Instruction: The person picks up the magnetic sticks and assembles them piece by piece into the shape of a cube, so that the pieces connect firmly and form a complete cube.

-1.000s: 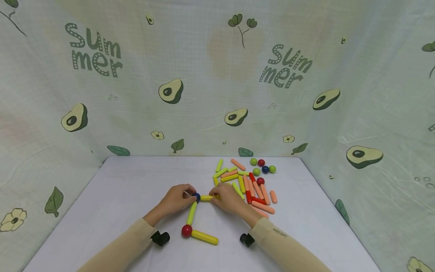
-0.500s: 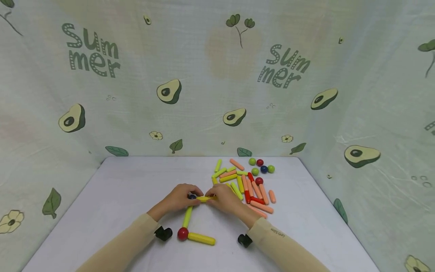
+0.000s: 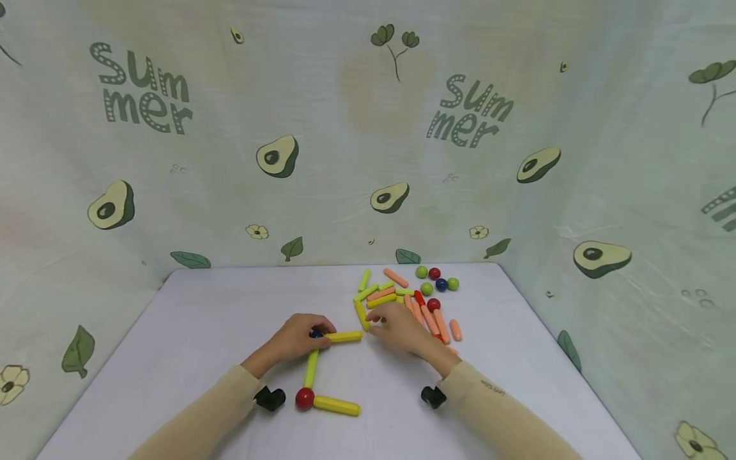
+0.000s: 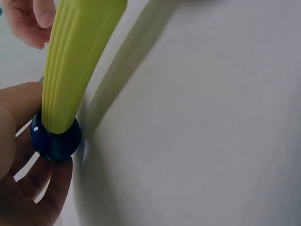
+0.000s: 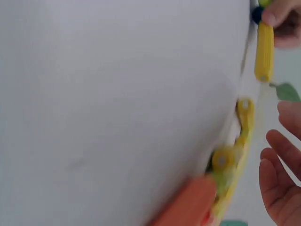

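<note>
My left hand (image 3: 296,337) pinches a dark blue ball (image 3: 315,333) between thumb and fingers. From that ball a yellow stick (image 3: 345,336) points right and a lime stick (image 3: 310,368) runs down to a red ball (image 3: 305,398). Another yellow stick (image 3: 337,406) extends right from the red ball. The left wrist view shows the blue ball (image 4: 55,141) at the end of the lime stick (image 4: 77,56). My right hand (image 3: 400,329) hovers at the near left edge of the loose sticks, holding nothing; its fingers are relaxed and apart in the right wrist view.
Loose yellow (image 3: 361,314), lime (image 3: 365,280), salmon (image 3: 395,277) and red sticks lie at the back right. Beside them are several balls: green (image 3: 453,283), red (image 3: 434,304) and blue (image 3: 441,285). A printed cloth (image 3: 333,211) hangs behind the white table (image 3: 230,300).
My right hand has let go of the upper yellow stick and moved right toward the loose pieces. The left hand, gripping the yellow stick beside the ball half a second ago, now pinches the blue ball.
</note>
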`<state>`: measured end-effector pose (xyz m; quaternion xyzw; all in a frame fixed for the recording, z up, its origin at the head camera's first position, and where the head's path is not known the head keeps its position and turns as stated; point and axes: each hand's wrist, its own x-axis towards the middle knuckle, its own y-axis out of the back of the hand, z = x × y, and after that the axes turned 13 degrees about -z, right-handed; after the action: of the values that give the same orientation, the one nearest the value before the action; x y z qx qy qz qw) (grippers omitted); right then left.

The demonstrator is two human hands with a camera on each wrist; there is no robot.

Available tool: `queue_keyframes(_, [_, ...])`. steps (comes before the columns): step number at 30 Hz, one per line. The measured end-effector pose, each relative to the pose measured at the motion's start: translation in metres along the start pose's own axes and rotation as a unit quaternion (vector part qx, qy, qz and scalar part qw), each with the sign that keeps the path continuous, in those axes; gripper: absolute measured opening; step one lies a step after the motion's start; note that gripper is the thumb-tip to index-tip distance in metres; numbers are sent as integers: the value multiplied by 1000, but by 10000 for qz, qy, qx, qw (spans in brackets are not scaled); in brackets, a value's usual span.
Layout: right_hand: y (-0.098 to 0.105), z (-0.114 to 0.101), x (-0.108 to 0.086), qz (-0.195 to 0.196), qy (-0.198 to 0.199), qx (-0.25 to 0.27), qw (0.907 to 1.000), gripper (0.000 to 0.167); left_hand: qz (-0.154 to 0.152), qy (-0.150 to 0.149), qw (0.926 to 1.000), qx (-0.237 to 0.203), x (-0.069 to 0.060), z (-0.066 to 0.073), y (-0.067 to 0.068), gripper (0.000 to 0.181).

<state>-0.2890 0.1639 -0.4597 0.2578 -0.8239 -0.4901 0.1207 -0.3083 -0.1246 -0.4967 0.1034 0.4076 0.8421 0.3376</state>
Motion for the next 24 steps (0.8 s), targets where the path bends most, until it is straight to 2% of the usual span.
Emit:
queue_keyframes(6, [29,45,-17,628,-624,-134,9960,23,119,122,9999,-14,-4,-1,1,19])
queue_keyframes(10, [44,74,-24,845,-1041,-320,9905,28,125,179,9998,-16,-7,-1,2,18])
queue_keyframes(16, [54,103,-26,532,-1546,-383,9858,38,104,265,9996,-7,-9,-1,2,18])
queue_keyframes(20, [54,111,-27,247,-1694,-277,9848,43,106,266,9996,-21,-9,-2,2,19])
queue_keyframes(24, [53,114,-25,198,-1736,-224,9844,40,105,201,9997,-32,-9,-3,3,18])
